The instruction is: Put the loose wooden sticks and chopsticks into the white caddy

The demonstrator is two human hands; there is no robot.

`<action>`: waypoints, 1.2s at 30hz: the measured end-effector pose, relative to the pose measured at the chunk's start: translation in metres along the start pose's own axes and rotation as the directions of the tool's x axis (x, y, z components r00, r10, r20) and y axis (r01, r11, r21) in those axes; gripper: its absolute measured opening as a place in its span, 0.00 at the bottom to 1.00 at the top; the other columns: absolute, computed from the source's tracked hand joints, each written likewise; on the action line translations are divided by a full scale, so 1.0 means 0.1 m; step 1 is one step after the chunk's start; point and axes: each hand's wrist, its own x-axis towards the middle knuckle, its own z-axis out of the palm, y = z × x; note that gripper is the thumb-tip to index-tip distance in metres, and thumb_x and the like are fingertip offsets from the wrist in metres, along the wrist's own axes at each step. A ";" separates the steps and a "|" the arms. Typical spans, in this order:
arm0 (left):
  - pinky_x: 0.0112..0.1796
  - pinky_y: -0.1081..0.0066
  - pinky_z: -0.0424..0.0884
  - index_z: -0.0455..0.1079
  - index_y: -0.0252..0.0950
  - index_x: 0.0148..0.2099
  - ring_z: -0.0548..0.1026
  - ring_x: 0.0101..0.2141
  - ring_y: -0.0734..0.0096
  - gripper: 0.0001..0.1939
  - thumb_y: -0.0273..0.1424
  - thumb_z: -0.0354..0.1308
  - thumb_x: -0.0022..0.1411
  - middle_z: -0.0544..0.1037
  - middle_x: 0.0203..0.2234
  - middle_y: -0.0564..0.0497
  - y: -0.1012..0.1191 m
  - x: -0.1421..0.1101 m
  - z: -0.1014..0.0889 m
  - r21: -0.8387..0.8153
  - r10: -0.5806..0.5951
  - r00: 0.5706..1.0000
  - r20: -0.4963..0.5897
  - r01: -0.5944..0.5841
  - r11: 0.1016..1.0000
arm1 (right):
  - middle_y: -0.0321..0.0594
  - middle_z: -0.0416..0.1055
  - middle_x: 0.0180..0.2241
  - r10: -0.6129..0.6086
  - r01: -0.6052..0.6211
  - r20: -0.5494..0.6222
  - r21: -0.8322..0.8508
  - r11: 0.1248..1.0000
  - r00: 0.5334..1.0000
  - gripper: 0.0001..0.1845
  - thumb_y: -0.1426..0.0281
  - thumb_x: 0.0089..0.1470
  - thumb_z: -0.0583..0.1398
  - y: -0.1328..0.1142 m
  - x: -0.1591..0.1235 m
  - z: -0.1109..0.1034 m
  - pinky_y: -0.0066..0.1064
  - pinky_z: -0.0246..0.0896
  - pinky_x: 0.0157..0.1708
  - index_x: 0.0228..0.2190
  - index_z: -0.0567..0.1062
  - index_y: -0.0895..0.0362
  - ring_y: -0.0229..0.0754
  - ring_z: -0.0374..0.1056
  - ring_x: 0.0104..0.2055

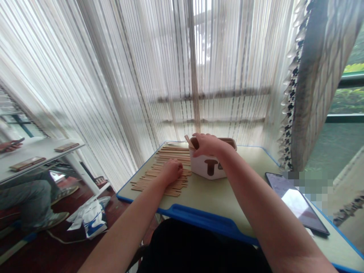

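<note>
Wooden chopsticks (155, 180) lie side by side in a broad layer on the left half of the small table. My left hand (172, 170) rests on them with its fingers curled down among the sticks; how many it grips is hidden. Just right of the layer stands a white box (200, 165) with a brown inside and a brown mark on its front. Across the box's left opening lies my right hand (209, 144), thumb against the front wall and fingers over the rim. A few chopsticks (187, 140) poke up from the box's left corner, beside that hand.
The blue-edged table (222, 197) has a phone or tablet (298, 204) at its right. Sheer curtains (170, 76) hang right behind. At left, another person's hand (8, 146) holds a phone near a white table (51, 153). A plastic bag (92, 220) lies on the floor.
</note>
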 end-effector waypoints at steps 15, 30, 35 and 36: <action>0.43 0.67 0.63 0.71 0.40 0.39 0.70 0.40 0.66 0.13 0.24 0.50 0.54 0.76 0.37 0.51 -0.01 0.01 0.02 -0.113 0.026 0.997 -0.067 -0.034 0.993 | 0.50 0.65 0.48 0.012 -0.011 0.064 -0.024 1.000 0.998 0.49 0.52 0.32 0.65 0.01 0.00 0.01 0.47 0.52 0.47 0.55 0.58 0.55 0.58 0.59 0.49; 0.37 0.69 0.61 0.69 0.37 0.36 0.69 0.35 0.68 0.16 0.38 0.42 0.64 0.72 0.30 0.48 0.02 0.01 -0.05 -0.066 0.033 0.970 -0.241 -0.051 0.997 | 0.49 0.66 0.46 0.002 0.000 0.061 -0.045 0.999 0.998 0.44 0.52 0.32 0.64 0.02 0.05 0.06 0.46 0.53 0.44 0.51 0.62 0.55 0.57 0.60 0.47; 0.36 0.69 0.58 0.69 0.37 0.30 0.68 0.32 0.69 0.21 0.44 0.42 0.63 0.72 0.28 0.49 0.04 -0.01 -0.07 -0.006 0.065 0.970 -0.234 -0.068 0.998 | 0.49 0.67 0.45 -0.010 0.012 0.058 -0.036 0.999 0.998 0.43 0.53 0.33 0.64 0.02 0.04 0.06 0.46 0.53 0.44 0.52 0.62 0.54 0.57 0.60 0.47; 0.37 0.69 0.58 0.69 0.36 0.29 0.68 0.32 0.69 0.22 0.44 0.42 0.63 0.72 0.27 0.49 0.03 -0.01 -0.06 0.009 0.067 0.973 -0.223 -0.067 0.998 | 0.49 0.66 0.46 -0.012 0.014 0.059 -0.032 0.999 0.998 0.44 0.53 0.33 0.64 0.02 0.05 0.06 0.47 0.53 0.45 0.53 0.61 0.54 0.57 0.60 0.47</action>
